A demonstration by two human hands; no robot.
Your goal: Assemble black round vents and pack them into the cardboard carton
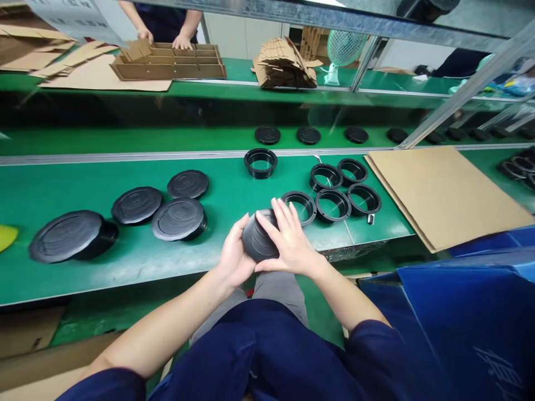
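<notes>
While the person's left hand cups a round black piece, the right hand clasps its other side. Black rings cluster nearby on the table

Factory assembly line: spaced black discs lie on green belt; green workbench; co-worker's hands at cardboard dividers.

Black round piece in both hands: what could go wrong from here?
- Drop: the black round piece is held between the left hand and right hand, near the front edge of the green bench; if the grip slips, it might fall off.
- Bump: the right hand's fingers appear close to the nearest black ring, so a sideways move might knock it into its neighbours.
</notes>
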